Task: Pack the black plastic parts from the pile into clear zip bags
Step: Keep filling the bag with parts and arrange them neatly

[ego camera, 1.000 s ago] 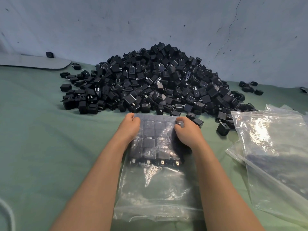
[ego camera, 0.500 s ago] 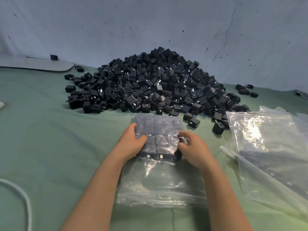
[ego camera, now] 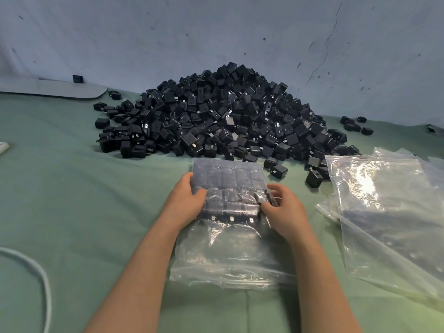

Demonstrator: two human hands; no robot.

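The left hand (ego camera: 186, 198) gripped the left side of the zip bag (ego camera: 230, 248), thumb on top; the right hand (ego camera: 283, 210) pinched its right side. The bag, holding rows of black parts (ego camera: 228, 179), lay mid green cloth (ego camera: 72, 200), just before the pile (ego camera: 228, 116) at the far edge. Empty bags (ego camera: 384, 200) lay at the right edge.

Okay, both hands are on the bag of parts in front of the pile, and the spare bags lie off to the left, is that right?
No: the spare bags lie to the right, not the left, as the head view shows. The left hand and right hand do hold the bag in front of the pile.
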